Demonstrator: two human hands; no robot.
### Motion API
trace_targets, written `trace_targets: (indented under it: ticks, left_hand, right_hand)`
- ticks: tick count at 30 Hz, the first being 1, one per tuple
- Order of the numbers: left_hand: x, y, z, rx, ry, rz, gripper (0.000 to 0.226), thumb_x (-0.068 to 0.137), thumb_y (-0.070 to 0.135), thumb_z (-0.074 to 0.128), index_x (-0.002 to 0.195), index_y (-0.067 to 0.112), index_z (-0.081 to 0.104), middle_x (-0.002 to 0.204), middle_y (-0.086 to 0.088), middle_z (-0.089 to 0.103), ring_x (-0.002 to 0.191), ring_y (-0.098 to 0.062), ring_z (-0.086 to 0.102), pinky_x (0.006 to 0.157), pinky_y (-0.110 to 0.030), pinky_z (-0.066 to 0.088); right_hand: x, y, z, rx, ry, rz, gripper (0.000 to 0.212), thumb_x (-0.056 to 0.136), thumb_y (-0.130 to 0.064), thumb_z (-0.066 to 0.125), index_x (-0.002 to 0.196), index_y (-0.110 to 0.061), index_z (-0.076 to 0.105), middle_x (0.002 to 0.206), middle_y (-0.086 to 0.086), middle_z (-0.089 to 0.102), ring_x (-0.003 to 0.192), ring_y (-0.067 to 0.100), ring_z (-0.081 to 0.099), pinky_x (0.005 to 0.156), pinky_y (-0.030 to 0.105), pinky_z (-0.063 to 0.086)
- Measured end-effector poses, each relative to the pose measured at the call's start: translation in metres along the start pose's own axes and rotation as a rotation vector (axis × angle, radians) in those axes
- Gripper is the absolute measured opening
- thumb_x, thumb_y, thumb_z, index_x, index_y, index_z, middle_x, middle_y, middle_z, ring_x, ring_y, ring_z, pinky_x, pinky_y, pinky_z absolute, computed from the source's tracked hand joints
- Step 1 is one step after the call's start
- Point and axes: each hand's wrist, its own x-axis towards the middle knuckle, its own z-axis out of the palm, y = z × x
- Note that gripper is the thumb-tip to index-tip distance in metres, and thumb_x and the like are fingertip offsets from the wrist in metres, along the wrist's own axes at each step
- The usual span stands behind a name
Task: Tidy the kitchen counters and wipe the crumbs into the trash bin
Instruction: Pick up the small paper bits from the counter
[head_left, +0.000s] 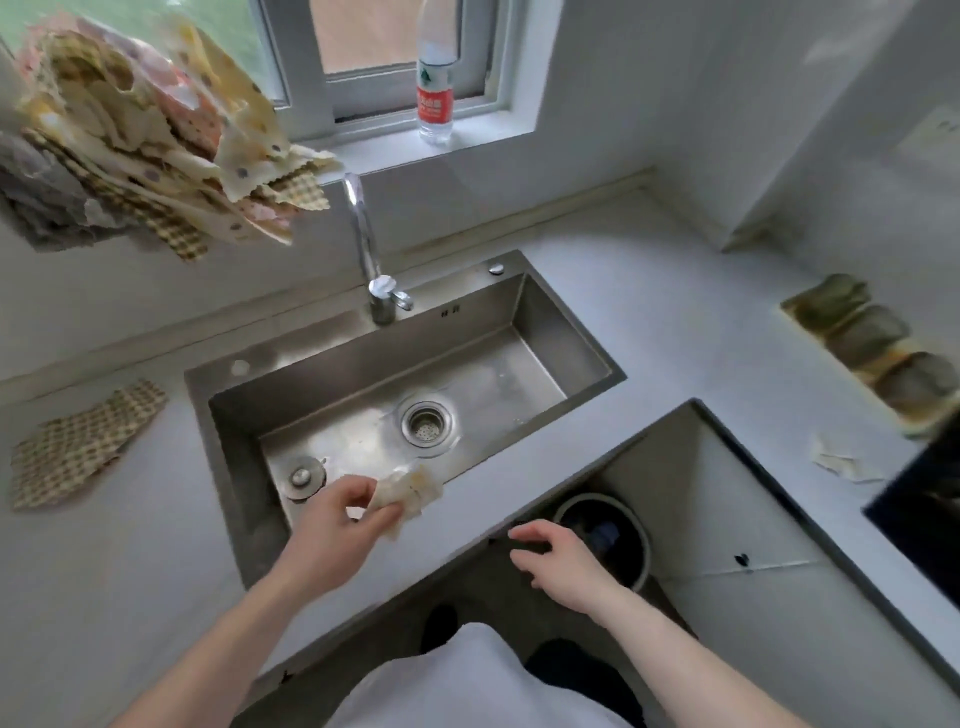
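The left hand pinches a crumpled cloth at the table's front edge; the right hand hovers with relaxed, spread fingers. Best sweep steadily toward the trash bin.

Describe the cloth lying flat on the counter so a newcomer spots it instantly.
Start at the steel sink and look left along the white counter. The cloth lies flat there, alone. Unlike the crumpled rag in the left hand, it is brown-checked and untouched.
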Motion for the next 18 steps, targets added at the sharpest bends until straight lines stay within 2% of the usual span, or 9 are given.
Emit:
trace_targets:
  ticks: [2,4,7,9,11,13,16,18]
  left_hand:
    - [0.012,0.034,0.028,0.048,-0.086,0.065,0.011,0.087,0.037,0.076,0.084,0.027,0.073,0.088,0.013,0.074,0.085,0.003,0.066,0.076,-0.021,0.051]
    - [0.022,0.064,0.057,0.103,-0.172,0.098,0.017,0.086,0.038,0.076,0.082,0.022,0.072,0.083,0.009,0.074,0.079,0.001,0.066,0.067,-0.013,0.046]
    - [0.035,0.101,0.106,0.197,-0.313,0.134,0.027,0.087,0.044,0.073,0.08,0.018,0.07,0.076,0.005,0.073,0.07,-0.007,0.067,0.057,-0.014,0.044]
    - [0.047,0.122,0.141,0.252,-0.373,0.142,0.029,0.087,0.045,0.07,0.077,0.018,0.069,0.072,0.005,0.073,0.061,-0.01,0.065,0.054,-0.016,0.045]
    - [0.059,0.139,0.179,0.31,-0.425,0.121,0.031,0.087,0.049,0.066,0.086,0.019,0.073,0.081,0.003,0.075,0.066,-0.015,0.067,0.062,-0.028,0.053]
    - [0.069,0.156,0.221,0.407,-0.473,0.115,0.037,0.088,0.05,0.063,0.097,0.016,0.074,0.092,-0.002,0.075,0.08,-0.02,0.07,0.072,-0.035,0.058]
    - [0.077,0.175,0.276,0.551,-0.503,0.09,0.041,0.089,0.046,0.062,0.105,0.01,0.072,0.103,-0.007,0.073,0.096,-0.025,0.07,0.081,-0.035,0.059]
    - [0.08,0.184,0.309,0.626,-0.509,0.067,0.04,0.086,0.043,0.061,0.105,0.009,0.07,0.104,-0.007,0.072,0.097,-0.026,0.069,0.074,-0.031,0.054]
  right_hand:
    - [-0.008,0.015,-0.021,0.116,0.076,0.041,0.022,0.085,-0.036,0.069,0.106,-0.042,0.068,0.113,-0.019,0.068,0.094,0.012,0.071,0.086,0.037,0.061]
    - [-0.015,0.033,-0.043,0.23,0.159,0.072,0.02,0.09,-0.025,0.068,0.109,-0.033,0.068,0.113,-0.011,0.069,0.088,0.014,0.071,0.076,0.033,0.06]
    - [-0.028,0.067,-0.073,0.385,0.277,0.128,0.018,0.095,-0.014,0.064,0.11,-0.025,0.068,0.116,-0.004,0.069,0.092,0.016,0.07,0.079,0.034,0.059]
    - [-0.038,0.091,-0.094,0.46,0.336,0.16,0.018,0.096,-0.013,0.063,0.109,-0.024,0.068,0.116,-0.001,0.069,0.092,0.017,0.071,0.075,0.033,0.058]
    - [-0.047,0.115,-0.114,0.516,0.389,0.199,0.018,0.096,-0.014,0.063,0.11,-0.024,0.069,0.115,0.001,0.07,0.094,0.019,0.073,0.071,0.031,0.057]
    - [-0.058,0.137,-0.137,0.575,0.442,0.226,0.017,0.096,-0.016,0.063,0.11,-0.024,0.069,0.112,0.003,0.07,0.097,0.02,0.073,0.072,0.031,0.058]
    - [-0.076,0.168,-0.163,0.641,0.494,0.259,0.015,0.098,-0.017,0.063,0.11,-0.022,0.068,0.11,0.003,0.069,0.099,0.022,0.072,0.074,0.032,0.058]
    - [-0.088,0.19,-0.176,0.661,0.509,0.278,0.015,0.098,-0.016,0.062,0.11,-0.022,0.068,0.11,0.003,0.069,0.099,0.023,0.072,0.073,0.033,0.058]
